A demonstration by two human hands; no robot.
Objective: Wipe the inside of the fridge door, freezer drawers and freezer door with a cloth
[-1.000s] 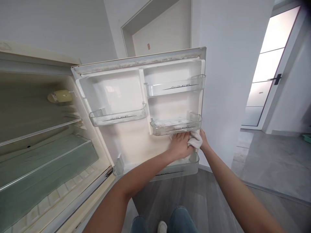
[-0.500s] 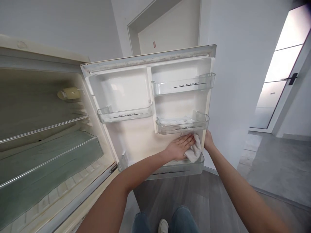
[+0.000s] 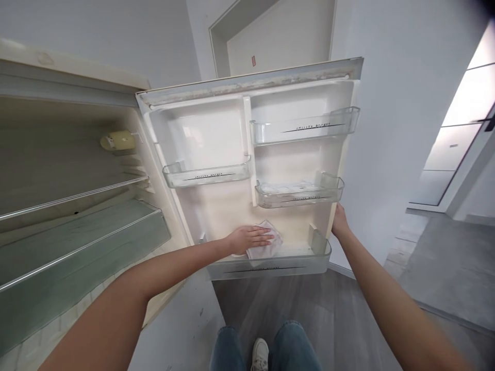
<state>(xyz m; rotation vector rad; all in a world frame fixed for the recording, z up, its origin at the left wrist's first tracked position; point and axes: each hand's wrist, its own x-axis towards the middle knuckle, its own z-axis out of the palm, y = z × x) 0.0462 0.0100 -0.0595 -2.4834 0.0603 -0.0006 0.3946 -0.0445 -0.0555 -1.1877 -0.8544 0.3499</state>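
An old fridge stands open, its door [image 3: 216,211] swung out toward me. My left hand [image 3: 247,239] presses a white cloth [image 3: 266,245] flat against the door's inner panel, low down, just above the bottom door bin [image 3: 282,263]. My right hand [image 3: 339,220] grips the door's outer right edge beside the lower right bin [image 3: 299,193]. Two other clear bins hang on the door: one upper right [image 3: 305,129], one on the left [image 3: 207,175].
The fridge interior [image 3: 69,206] lies to my left with glass shelves and a small lamp housing [image 3: 118,140]. A white wall rises behind the door. A glass-panelled door [image 3: 456,134] is at the far right. My legs and a shoe [image 3: 260,353] stand on grey floor.
My left hand has slid the cloth left and down across the panel, from under the lower right bin toward the middle. The right hand stays on the door edge.
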